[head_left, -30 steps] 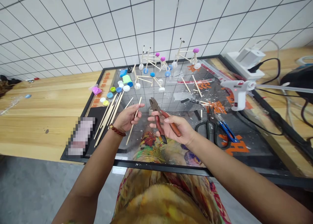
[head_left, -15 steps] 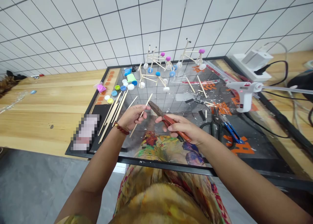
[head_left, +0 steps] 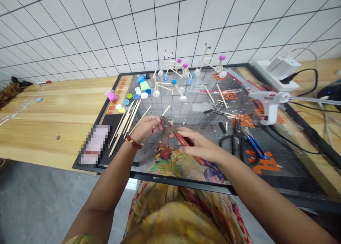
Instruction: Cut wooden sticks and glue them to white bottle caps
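Observation:
Red-handled pliers (head_left: pixel 183 139) are gripped in my right hand (head_left: pixel 198 143), their jaws pointing up and left. Those jaws meet a thin wooden stick (head_left: pixel 165 110) beside the fingertips of my left hand (head_left: pixel 147 128). My left fingers are pinched around the lower part of this stick, which they mostly hide. Left of my left hand, several long wooden sticks (head_left: pixel 121 130) lie on a black sheet. Beyond both hands stand several small stick bicycles (head_left: pixel 163 85) with bottle-cap wheels and pink or blue seats.
Colored caps (head_left: pixel 126 102) and clay packets (head_left: pixel 144 86) lie at the back left. On the right are a white glue gun (head_left: pixel 269 105), black-handled scissors (head_left: pixel 237 141), a blue-handled tool (head_left: pixel 255 144), cut sticks (head_left: pixel 221 95) and a power strip (head_left: pixel 286 82). A tiled wall rises behind.
The plier jaws have come down onto the stick near my left fingertips, and the handles are closer together. The view has shifted slightly.

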Demonstrator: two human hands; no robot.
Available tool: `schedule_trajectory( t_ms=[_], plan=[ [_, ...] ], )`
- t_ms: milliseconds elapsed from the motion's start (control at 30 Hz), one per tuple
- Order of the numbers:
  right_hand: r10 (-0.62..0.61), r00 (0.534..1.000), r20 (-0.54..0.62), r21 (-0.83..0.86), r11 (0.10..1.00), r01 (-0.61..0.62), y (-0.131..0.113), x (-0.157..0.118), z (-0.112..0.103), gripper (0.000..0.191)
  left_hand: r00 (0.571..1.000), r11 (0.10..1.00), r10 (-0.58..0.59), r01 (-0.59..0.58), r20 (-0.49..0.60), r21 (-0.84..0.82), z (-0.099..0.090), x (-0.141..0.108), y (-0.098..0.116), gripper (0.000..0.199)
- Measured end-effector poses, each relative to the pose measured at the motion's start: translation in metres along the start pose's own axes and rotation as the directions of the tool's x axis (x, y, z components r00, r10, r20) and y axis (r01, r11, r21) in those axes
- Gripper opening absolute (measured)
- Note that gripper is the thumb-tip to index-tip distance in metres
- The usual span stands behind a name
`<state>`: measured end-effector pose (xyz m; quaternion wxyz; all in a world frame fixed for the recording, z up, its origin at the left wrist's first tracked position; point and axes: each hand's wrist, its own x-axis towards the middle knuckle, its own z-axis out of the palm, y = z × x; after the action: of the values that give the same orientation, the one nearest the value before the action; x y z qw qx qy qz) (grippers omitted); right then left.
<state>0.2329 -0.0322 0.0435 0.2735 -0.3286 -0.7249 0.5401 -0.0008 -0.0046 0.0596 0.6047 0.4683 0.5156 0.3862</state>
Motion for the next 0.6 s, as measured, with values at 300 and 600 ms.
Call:
schedule_trajectory(
  t_ms=[300, 600],
  plan=[
    [-0.099, 0.993, -0.069, -0.263, 0.962, 0.078, -0.0021, -0.0026, 0.0006, 0.006, 0.997, 0.999, 0.012, -0.015, 0.076, 0.048, 0.0065, -0.0045, 0.0008, 0.035],
    [-0.093, 0.995, -0.018, -0.329, 0.941, 0.082, 0.0002, -0.0020, -0.0036, 0.008, 0.996, 0.999, 0.037, -0.037, 0.084, 0.001, 0.0083, -0.0032, 0.0003, 0.039]
  ],
)
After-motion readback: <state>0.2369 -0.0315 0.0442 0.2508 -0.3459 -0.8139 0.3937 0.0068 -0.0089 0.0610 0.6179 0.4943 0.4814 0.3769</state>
